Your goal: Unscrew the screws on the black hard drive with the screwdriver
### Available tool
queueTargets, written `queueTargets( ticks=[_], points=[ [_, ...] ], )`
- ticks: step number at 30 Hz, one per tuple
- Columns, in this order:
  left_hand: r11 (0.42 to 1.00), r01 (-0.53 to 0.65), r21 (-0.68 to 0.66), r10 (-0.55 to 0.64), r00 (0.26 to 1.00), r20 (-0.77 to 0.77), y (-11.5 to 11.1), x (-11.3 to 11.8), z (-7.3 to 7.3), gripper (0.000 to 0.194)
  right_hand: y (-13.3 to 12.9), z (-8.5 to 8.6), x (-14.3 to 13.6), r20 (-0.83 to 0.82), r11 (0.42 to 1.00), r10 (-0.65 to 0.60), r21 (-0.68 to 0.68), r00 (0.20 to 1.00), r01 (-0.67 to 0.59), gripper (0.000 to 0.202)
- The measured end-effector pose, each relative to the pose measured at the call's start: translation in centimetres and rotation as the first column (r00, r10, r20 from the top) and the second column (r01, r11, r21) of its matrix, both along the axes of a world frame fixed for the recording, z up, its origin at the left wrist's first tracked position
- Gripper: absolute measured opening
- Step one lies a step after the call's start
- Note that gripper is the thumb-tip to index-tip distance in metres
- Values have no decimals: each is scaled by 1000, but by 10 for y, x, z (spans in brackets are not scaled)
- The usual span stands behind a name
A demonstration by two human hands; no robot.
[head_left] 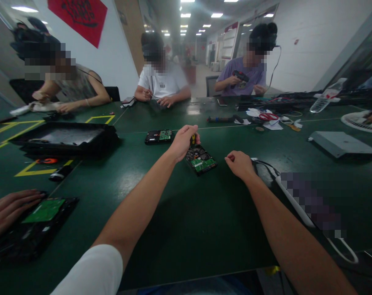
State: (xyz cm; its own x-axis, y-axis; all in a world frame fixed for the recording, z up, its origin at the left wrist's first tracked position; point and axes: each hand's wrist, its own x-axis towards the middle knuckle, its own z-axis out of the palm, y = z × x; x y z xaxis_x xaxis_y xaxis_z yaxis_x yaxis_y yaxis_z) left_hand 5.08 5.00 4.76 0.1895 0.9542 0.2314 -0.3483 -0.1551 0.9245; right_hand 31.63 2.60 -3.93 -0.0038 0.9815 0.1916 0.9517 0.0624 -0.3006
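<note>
A hard drive [201,161] lies on the green table in front of me, its green circuit board facing up. Over its far left edge, my left hand [183,142] is closed around a yellow-and-black screwdriver [193,140], whose tip is hidden. Just right of the drive, apart from it, my right hand [239,164] hovers near or rests on the tabletop with curled fingers. Whether anything small sits in those fingers cannot be made out. Beyond my left wrist is a second hard drive [158,136], also with its board upward.
A black tray [66,137] stands at left. Near it, a co-worker's hand [14,209] touches another drive [44,211]. At right lie a cabled phone-like device [309,200], a grey metal box [342,144], red scissors [268,116] and a bottle [327,96]. Several people sit opposite.
</note>
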Motion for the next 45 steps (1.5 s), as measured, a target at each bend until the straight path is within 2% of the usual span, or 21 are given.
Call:
queueTargets(
  ticks=[4, 9, 12, 15, 19, 23, 28, 33, 39, 43, 45],
  points=[
    [1000, -5, 3, 6, 999, -49, -2, 1, 2, 31, -1, 1, -1, 2, 999, 28, -16, 1000, -28, 19],
    [987, -104, 123, 124, 977, -174, -1, -4, 6, 32, -1, 1, -1, -27, 999, 47, -16, 999, -47, 17],
    [987, -84, 136, 110, 975, -192, 0, -8, 8, 30, 1, -1, 0, -32, 1000, 31, 7, 999, -31, 20],
    [995, -55, 83, 67, 986, -154, 0, -9, 9, 24, 2, -4, 2, -29, 999, 12, 38, 1000, -10, 27],
    [1000, 18, -5, -18, 1000, -15, -1, -8, 7, 16, 3, -4, 3, -5, 999, -3, 45, 1000, 4, 29],
    [998, 67, -3, -67, 995, 69, -1, -5, 6, 17, 1, -3, 1, -4, 999, 16, 38, 1000, -16, 23],
    [996, 93, 6, -93, 993, 66, -3, -2, 6, 18, 1, -2, 0, 11, 999, 38, 23, 999, -38, 18],
    [999, 44, 19, -44, 999, -11, -2, -2, 5, 25, 2, -4, 1, 1, 998, 61, 22, 998, -61, 16],
    [983, -113, 145, 141, 970, -197, -1, -5, 7, 26, 3, -6, 3, -4, 994, 58, 88, 998, -57, 26],
    [984, -105, 146, 139, 960, -243, -5, -7, 12, 26, 2, -6, 1, 33, 994, 91, 62, 995, -93, 21],
    [990, -75, 116, 101, 967, -235, -8, -6, 15, 24, 1, -5, -1, 44, 993, 96, 58, 994, -99, 19]
  ],
)
